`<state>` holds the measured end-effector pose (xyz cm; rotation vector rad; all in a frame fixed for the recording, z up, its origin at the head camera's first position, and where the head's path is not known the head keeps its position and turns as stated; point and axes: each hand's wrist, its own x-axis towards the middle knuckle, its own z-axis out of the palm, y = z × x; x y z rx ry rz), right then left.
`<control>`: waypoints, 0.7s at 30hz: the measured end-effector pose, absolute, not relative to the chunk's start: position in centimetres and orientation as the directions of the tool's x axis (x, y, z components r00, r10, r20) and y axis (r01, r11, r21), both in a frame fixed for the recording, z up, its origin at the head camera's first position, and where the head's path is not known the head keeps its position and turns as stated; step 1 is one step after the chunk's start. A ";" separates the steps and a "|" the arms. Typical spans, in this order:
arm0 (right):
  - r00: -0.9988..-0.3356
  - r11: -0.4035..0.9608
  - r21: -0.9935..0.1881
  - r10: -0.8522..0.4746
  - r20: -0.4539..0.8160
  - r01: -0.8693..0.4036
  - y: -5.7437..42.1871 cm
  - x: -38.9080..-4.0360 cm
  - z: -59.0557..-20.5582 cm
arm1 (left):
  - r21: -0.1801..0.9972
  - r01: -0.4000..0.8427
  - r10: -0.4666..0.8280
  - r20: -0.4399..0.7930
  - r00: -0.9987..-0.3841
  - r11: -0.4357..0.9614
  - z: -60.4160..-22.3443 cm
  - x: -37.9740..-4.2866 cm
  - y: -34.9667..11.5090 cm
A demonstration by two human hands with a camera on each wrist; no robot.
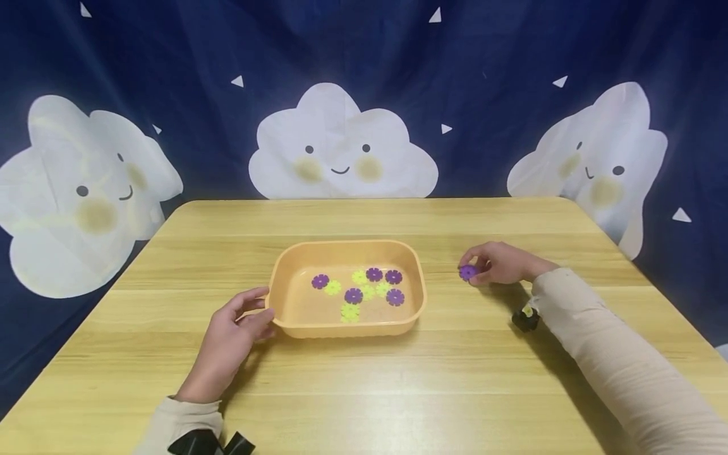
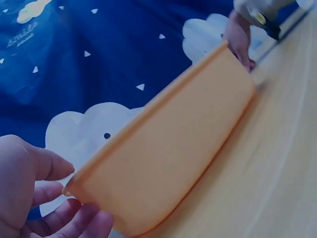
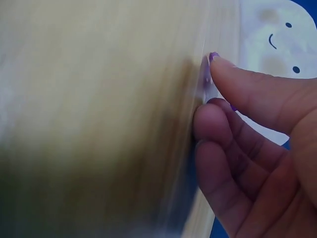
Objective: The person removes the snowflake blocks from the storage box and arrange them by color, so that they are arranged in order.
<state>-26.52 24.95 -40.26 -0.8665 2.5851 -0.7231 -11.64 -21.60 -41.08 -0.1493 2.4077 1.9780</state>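
Note:
An orange plastic basin (image 1: 348, 330) stands on the table with several purple and yellow notched discs, shaped like flowers, lying on its bottom. At its left end my left hand (image 1: 229, 340) holds the rim between thumb and fingers. The left wrist view shows these fingers (image 2: 54, 163) at the corner of the basin's outer wall (image 2: 168, 139). To the right of the basin, my right hand (image 1: 505, 262) pinches a purple notched disc (image 1: 467, 272) low over the table. From the right wrist, only slivers of that purple disc (image 3: 213, 55) show past the thumb.
The wooden table (image 1: 364, 385) reaches back to a dark blue curtain (image 1: 483, 82) printed with white clouds. A black wrist device (image 1: 526, 318) sits under the right sleeve, and another dark device (image 1: 207, 442) is at the left wrist.

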 end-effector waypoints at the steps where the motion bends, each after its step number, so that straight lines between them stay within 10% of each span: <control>1: -0.767 0.693 -0.554 -0.625 -0.142 -0.462 25.0 -26.5 -40.2 | 0.984 -0.100 -0.059 -0.092 -0.994 0.146 -41.0 -11.6 -21.6; 9: -0.781 0.704 -0.572 -0.602 -0.165 -0.422 25.2 -26.6 -40.5 | 0.982 -0.147 -0.058 -0.155 -0.986 -0.115 -40.8 -11.6 -21.5; 21: -0.782 0.711 -0.585 -0.591 -0.197 -0.390 25.1 -26.5 -40.4 | 0.977 -0.165 -0.056 -0.174 -0.983 -0.134 -41.0 -11.7 -21.6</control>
